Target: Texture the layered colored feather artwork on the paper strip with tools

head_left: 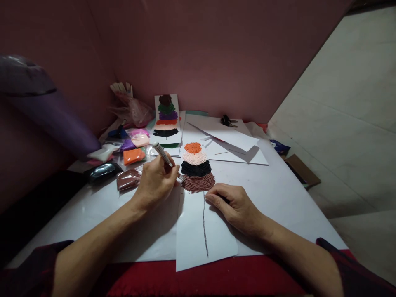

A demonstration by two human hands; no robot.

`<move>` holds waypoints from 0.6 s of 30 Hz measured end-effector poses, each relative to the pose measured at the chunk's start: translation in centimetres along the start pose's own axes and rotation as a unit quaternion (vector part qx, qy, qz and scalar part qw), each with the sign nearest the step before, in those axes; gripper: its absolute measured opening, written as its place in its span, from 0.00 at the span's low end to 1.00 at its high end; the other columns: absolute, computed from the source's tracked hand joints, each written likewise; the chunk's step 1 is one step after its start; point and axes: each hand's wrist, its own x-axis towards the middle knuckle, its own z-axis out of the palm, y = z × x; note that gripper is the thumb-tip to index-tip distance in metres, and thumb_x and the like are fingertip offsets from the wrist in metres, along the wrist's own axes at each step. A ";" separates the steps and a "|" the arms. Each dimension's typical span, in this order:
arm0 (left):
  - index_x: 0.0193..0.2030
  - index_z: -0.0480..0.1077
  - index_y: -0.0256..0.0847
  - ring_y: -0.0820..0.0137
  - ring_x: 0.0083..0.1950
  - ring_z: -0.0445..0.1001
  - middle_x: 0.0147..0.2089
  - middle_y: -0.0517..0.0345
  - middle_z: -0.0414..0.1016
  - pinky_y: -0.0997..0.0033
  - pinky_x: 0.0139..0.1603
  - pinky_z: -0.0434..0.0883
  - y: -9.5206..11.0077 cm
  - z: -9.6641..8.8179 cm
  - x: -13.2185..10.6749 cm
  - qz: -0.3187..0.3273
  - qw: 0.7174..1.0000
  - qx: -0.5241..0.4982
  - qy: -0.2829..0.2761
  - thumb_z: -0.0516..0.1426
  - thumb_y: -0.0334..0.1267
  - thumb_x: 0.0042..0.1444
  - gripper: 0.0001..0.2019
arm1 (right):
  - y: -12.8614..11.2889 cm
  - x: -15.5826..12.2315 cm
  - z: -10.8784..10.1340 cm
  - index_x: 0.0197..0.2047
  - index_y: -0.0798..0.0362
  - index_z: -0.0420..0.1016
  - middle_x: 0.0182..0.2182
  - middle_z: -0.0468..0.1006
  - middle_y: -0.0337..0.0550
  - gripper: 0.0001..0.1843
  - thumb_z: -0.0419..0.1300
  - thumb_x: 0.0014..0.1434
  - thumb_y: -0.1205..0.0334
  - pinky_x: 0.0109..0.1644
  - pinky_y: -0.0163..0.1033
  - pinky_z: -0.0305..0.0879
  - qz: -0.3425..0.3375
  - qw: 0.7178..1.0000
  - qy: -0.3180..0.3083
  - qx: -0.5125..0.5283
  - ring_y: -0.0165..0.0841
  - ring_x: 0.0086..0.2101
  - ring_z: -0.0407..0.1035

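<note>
My left hand [157,177] is closed round a white marker-like pen [162,154], its lower end at the left edge of a brown clay band [198,182]. That band is the lowest of a stack on a white paper sheet [190,231]. Above it come a black band [196,168], a pale peach band [194,157] and an orange top [193,147], all with a ridged surface. A thin dark line [204,231] runs down the sheet below. My right hand [233,204] rests on the sheet beside the line, fingers curled and thumb against forefinger; anything between them is hidden.
A second card [166,117] with coloured clay bands leans at the back. Left of it lie bags of clay, including orange [133,156] and brown [128,179], and a dark glossy case [104,172]. Folded paper [229,134] and keys [228,121] lie back right.
</note>
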 end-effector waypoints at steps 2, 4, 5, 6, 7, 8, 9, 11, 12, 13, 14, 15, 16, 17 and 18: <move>0.29 0.61 0.42 0.69 0.20 0.73 0.18 0.62 0.70 0.71 0.22 0.67 -0.2 0.0 0.2 0.009 1.000 0.005 0.008 0.57 0.36 0.53 0.06 | 0.1 0.0 0.0 0.31 0.54 0.74 0.25 0.75 0.41 0.11 0.55 0.64 0.65 0.31 0.36 0.64 -0.001 1.000 0.002 0.004 0.30 0.26 0.68; 0.29 0.61 0.42 0.70 0.19 0.72 0.18 0.63 0.70 0.72 0.22 0.67 -0.4 0.0 0.3 0.019 1.000 0.012 0.015 0.57 0.36 0.53 0.07 | 0.1 0.0 0.1 0.31 0.55 0.74 0.25 0.75 0.41 0.11 0.55 0.64 0.65 0.31 0.36 0.65 -0.004 1.000 0.003 0.007 0.30 0.26 0.68; 0.29 0.61 0.42 0.70 0.19 0.71 0.18 0.62 0.71 0.71 0.23 0.67 -0.5 0.0 0.3 0.023 1.000 0.013 0.015 0.57 0.36 0.53 0.07 | 0.2 0.0 0.1 0.31 0.55 0.74 0.25 0.75 0.41 0.11 0.55 0.64 0.65 0.31 0.36 0.65 -0.005 1.000 0.003 0.008 0.30 0.26 0.68; 0.29 0.61 0.42 0.70 0.19 0.71 0.18 0.62 0.71 0.71 0.23 0.67 -0.6 0.0 0.3 0.026 0.999 0.014 0.015 0.57 0.36 0.53 0.07 | 0.2 0.0 0.1 0.31 0.55 0.74 0.25 0.75 0.41 0.11 0.55 0.64 0.65 0.31 0.36 0.65 -0.007 1.000 0.002 0.007 0.29 0.26 0.68; 0.29 0.61 0.42 0.70 0.20 0.71 0.19 0.62 0.71 0.71 0.23 0.67 -0.7 0.0 0.3 0.030 0.999 0.015 0.015 0.57 0.36 0.53 0.07 | 0.2 0.0 0.1 0.31 0.55 0.74 0.25 0.75 0.41 0.11 0.55 0.64 0.65 0.31 0.36 0.65 -0.008 1.000 0.002 0.007 0.29 0.26 0.68; 0.29 0.60 0.42 0.70 0.20 0.71 0.19 0.61 0.71 0.71 0.23 0.67 -0.7 -0.1 0.3 0.035 0.999 0.016 0.016 0.57 0.36 0.53 0.07 | 0.2 0.0 0.1 0.31 0.55 0.74 0.25 0.75 0.41 0.11 0.55 0.64 0.65 0.31 0.36 0.65 -0.009 1.000 0.002 0.007 0.29 0.26 0.68; 0.29 0.60 0.42 0.70 0.20 0.71 0.19 0.61 0.71 0.71 0.23 0.67 -0.8 -0.1 0.3 0.039 0.999 0.017 0.017 0.57 0.36 0.53 0.07 | 0.2 0.0 0.1 0.31 0.55 0.74 0.25 0.75 0.40 0.11 0.55 0.64 0.65 0.31 0.36 0.64 -0.010 1.000 0.002 0.007 0.29 0.26 0.68; 0.29 0.61 0.42 0.70 0.20 0.71 0.19 0.60 0.71 0.71 0.23 0.67 -0.9 -0.2 0.3 0.053 0.998 0.024 0.021 0.56 0.36 0.54 0.06 | 0.2 0.0 0.1 0.30 0.55 0.73 0.25 0.75 0.40 0.11 0.56 0.64 0.65 0.31 0.36 0.64 -0.012 1.000 0.001 0.007 0.29 0.26 0.68; 0.30 0.61 0.42 0.70 0.20 0.71 0.19 0.61 0.71 0.71 0.23 0.67 -1.0 -0.2 0.3 0.061 0.997 0.029 0.023 0.56 0.35 0.54 0.06 | 0.2 0.0 0.1 0.30 0.55 0.73 0.24 0.74 0.40 0.11 0.56 0.64 0.65 0.31 0.36 0.64 -0.012 1.000 0.001 0.008 0.29 0.26 0.68; 0.30 0.62 0.42 0.71 0.20 0.71 0.19 0.61 0.71 0.71 0.23 0.67 -1.0 -0.3 0.3 0.067 0.997 0.032 0.025 0.56 0.35 0.54 0.05 | 0.1 0.0 0.1 0.30 0.55 0.73 0.24 0.74 0.40 0.11 0.56 0.64 0.66 0.32 0.36 0.64 -0.011 1.000 0.000 0.007 0.28 0.26 0.68; 0.30 0.62 0.41 0.71 0.20 0.71 0.19 0.61 0.71 0.72 0.23 0.67 -1.1 -0.3 0.3 0.072 0.996 0.032 0.027 0.56 0.34 0.54 0.05 | 0.1 0.0 0.1 0.30 0.55 0.73 0.24 0.74 0.40 0.11 0.56 0.64 0.66 0.32 0.35 0.64 -0.010 1.000 0.001 0.006 0.28 0.26 0.68; 0.30 0.62 0.41 0.72 0.20 0.71 0.19 0.62 0.71 0.73 0.23 0.67 -1.1 -0.4 0.3 0.076 0.996 0.030 0.028 0.56 0.34 0.54 0.04 | 0.1 0.0 0.1 0.29 0.55 0.73 0.24 0.74 0.40 0.11 0.56 0.64 0.66 0.32 0.35 0.64 -0.009 1.000 0.001 0.005 0.28 0.26 0.68; 0.30 0.63 0.41 0.72 0.20 0.71 0.19 0.63 0.71 0.74 0.23 0.67 -1.0 -0.4 0.2 0.079 0.996 0.024 0.030 0.56 0.33 0.54 0.04 | 0.1 0.0 0.1 0.29 0.55 0.73 0.24 0.74 0.40 0.11 0.56 0.64 0.66 0.32 0.35 0.64 -0.009 1.000 0.002 0.004 0.28 0.26 0.68; 0.30 0.62 0.41 0.73 0.19 0.71 0.18 0.63 0.70 0.74 0.22 0.67 -0.9 -0.5 0.2 0.081 0.996 0.016 0.036 0.56 0.33 0.54 0.05 | 0.1 0.0 0.1 0.29 0.55 0.72 0.24 0.74 0.40 0.11 0.56 0.64 0.66 0.32 0.36 0.64 -0.010 1.000 0.002 0.004 0.28 0.26 0.68; 0.30 0.62 0.41 0.73 0.19 0.71 0.18 0.64 0.70 0.75 0.22 0.66 -0.8 -0.5 0.2 0.082 0.996 0.006 0.045 0.57 0.33 0.54 0.06 | 0.1 0.0 0.1 0.29 0.55 0.72 0.24 0.74 0.40 0.11 0.56 0.64 0.66 0.32 0.36 0.64 -0.010 1.000 0.001 0.003 0.29 0.26 0.68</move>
